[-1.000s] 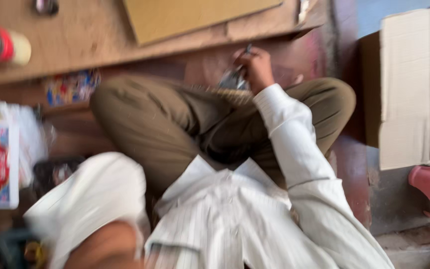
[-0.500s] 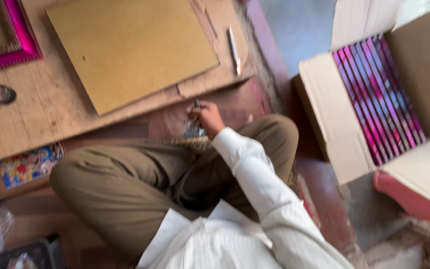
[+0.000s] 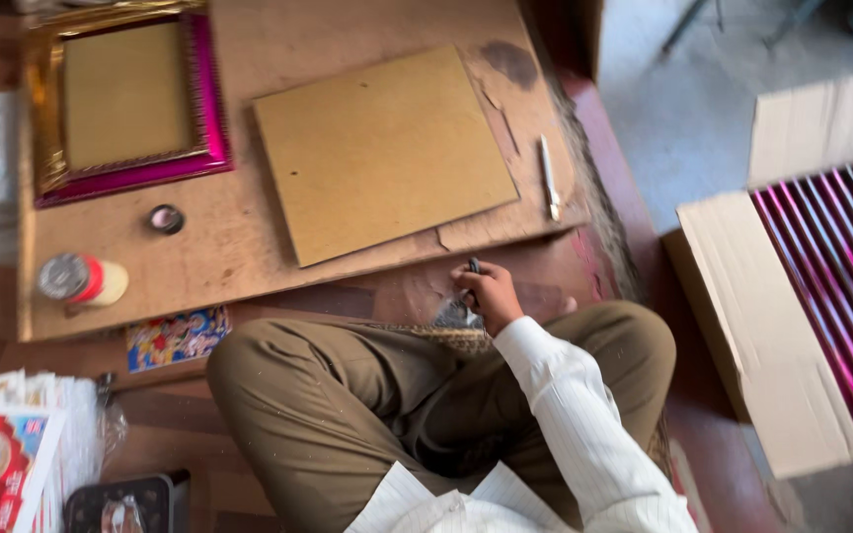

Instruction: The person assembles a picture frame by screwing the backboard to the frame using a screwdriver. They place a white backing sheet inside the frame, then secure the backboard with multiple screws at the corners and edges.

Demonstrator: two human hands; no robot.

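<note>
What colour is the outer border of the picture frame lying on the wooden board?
Magenta pink outer border, gold inside; head view.

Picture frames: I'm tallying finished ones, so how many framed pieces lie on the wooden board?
1. A pink and gold frame lies at the board's far left corner. The plain brown panel beside it has no frame. More may be hidden beyond the picture's top edge.

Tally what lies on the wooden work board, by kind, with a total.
Plain brown boards: 1
Picture frames, gold with magenta edge: 1
White pen-like tools: 1
Bottles lying on their side: 1
Small round dark caps: 1
Total: 5
</note>
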